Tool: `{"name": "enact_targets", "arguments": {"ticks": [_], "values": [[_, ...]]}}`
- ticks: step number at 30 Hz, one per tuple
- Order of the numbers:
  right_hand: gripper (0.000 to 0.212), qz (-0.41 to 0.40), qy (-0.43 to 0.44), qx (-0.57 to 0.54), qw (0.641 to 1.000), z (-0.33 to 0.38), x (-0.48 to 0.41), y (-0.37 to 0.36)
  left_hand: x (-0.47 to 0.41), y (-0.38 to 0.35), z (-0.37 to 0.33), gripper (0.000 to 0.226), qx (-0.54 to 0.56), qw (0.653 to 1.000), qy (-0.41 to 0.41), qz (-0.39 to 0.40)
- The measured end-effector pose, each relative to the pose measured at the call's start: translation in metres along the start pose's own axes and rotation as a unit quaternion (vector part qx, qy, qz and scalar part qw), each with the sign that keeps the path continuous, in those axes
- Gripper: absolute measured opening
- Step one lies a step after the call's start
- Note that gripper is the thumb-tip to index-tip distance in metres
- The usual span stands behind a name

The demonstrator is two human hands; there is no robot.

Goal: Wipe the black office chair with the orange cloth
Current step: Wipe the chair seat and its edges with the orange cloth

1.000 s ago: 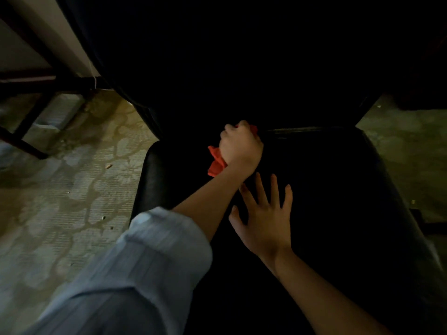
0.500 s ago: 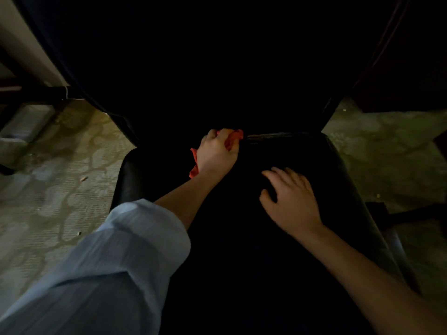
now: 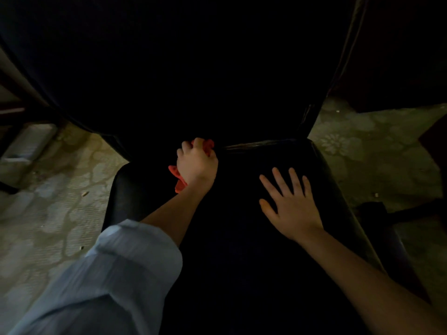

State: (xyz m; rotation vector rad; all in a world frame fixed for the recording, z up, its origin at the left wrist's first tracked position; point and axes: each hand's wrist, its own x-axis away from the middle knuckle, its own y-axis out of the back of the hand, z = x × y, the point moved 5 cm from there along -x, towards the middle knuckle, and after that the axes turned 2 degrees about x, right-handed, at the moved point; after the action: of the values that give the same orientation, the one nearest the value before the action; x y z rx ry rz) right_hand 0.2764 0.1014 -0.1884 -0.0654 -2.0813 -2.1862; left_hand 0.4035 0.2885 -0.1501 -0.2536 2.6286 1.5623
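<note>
The black office chair (image 3: 314, 165) fills the middle of the view, its seat below and its tall dark backrest above. My left hand (image 3: 197, 164) grips the bunched orange cloth (image 3: 178, 180) and holds it at the crease where seat meets backrest. Orange folds stick out above the fingers and below the wrist. My right hand (image 3: 289, 204) lies flat on the seat with its fingers spread, to the right of the cloth. A rolled light blue sleeve covers my left forearm.
Patterned pale flooring (image 3: 48, 213) lies on both sides of the chair, with small bits of debris. Dark furniture legs and a grey block (image 3: 26, 148) stand at the far left. A dark chair base part (image 3: 377, 211) juts out at the right.
My left hand with the cloth has stayed at the crease while the view shifted. My right hand moved right across the seat, curled briefly, and now lies flat with fingers spread.
</note>
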Motion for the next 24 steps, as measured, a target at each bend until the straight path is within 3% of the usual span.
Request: {"name": "enact_targets", "arguments": {"ticks": [4,7,14,24], "values": [[0.088,-0.01,-0.004,-0.006,1.0,0.001,-0.001,-0.002,-0.001,-0.006,-0.017,0.039,-0.018,0.999,0.044,0.01],[0.069,-0.023,-0.016,-0.009,1.0,0.002,-0.001,-0.001,0.003,-0.014,-0.033,0.037,-0.027,0.998,0.059,0.023],[0.079,-0.034,-0.028,-0.004,0.999,-0.004,-0.001,0.001,0.009,-0.025,-0.05,0.04,-0.016,0.998,-0.035,0.05],[0.066,-0.062,-0.035,-0.006,0.997,0.001,-0.001,-0.001,0.005,-0.019,-0.045,0.04,-0.007,0.994,-0.095,0.051]]}}
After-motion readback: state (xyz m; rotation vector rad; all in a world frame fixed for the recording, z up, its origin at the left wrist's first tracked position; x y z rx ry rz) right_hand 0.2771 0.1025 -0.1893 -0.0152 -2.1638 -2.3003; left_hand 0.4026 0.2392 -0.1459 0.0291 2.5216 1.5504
